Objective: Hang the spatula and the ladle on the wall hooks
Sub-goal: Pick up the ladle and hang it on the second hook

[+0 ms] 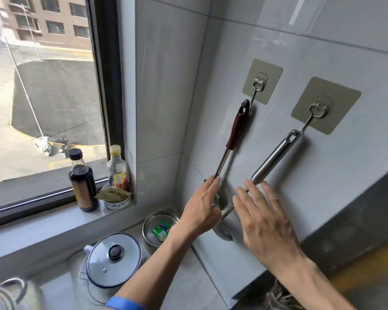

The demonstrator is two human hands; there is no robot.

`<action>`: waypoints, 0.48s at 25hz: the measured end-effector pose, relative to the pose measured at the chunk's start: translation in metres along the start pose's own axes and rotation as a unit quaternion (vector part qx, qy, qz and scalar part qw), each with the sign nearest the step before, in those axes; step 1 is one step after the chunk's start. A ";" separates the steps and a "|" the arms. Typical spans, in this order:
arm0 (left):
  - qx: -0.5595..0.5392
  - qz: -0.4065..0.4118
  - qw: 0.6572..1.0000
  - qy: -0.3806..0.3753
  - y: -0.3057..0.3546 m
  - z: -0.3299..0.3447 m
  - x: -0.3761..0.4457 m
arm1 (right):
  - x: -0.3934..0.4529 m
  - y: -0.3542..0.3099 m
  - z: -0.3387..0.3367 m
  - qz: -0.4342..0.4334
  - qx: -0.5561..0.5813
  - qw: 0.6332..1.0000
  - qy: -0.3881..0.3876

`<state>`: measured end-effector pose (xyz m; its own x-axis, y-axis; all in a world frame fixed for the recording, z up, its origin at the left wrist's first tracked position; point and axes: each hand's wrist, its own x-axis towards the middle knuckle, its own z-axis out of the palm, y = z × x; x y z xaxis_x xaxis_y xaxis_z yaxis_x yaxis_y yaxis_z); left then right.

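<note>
Two adhesive hooks sit on the grey tiled wall: the left hook (259,82) and the right hook (320,108). The spatula (237,125) has a dark red handle whose holed top touches the left hook's lower tip; I cannot tell if it is threaded on. My left hand (202,209) pinches its metal shaft just above the blade. The steel ladle (276,157) hangs by its handle hole from the right hook, its bowl (223,233) low between my hands. My right hand (263,220) is spread flat, fingertips at the ladle handle's lower end.
On the window sill stand a dark sauce bottle (82,180), a second bottle (118,168) and a small bowl (117,201). Below on the counter are a steel bowl (148,222) holding a green packet and a lidded pot (114,260). A tiled ledge (244,276) juts out under the hooks.
</note>
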<state>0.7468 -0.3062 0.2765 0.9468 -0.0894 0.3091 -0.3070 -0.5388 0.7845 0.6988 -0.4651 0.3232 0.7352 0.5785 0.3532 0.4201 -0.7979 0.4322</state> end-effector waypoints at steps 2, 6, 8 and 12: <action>0.001 0.005 1.000 -0.007 -0.007 0.001 -0.001 | -0.004 -0.002 0.005 0.003 -0.024 1.000 -0.008; 0.027 -0.009 0.999 -0.031 -0.017 0.004 0.001 | -0.012 -0.005 0.008 -0.006 -0.106 0.994 -0.036; 0.031 -0.005 0.999 -0.038 -0.022 0.005 0.000 | -0.019 -0.003 0.007 -0.035 -0.147 0.986 -0.067; 0.043 0.007 0.998 -0.045 -0.028 0.006 0.001 | -0.023 0.006 0.006 -0.125 -0.209 0.965 -0.099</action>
<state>0.7567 -0.2968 0.2517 0.9485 -0.1706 0.2668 -0.3144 -0.6069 0.7300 0.6877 -0.4839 0.3133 0.7434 0.6673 0.0460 0.3768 -0.4746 0.7955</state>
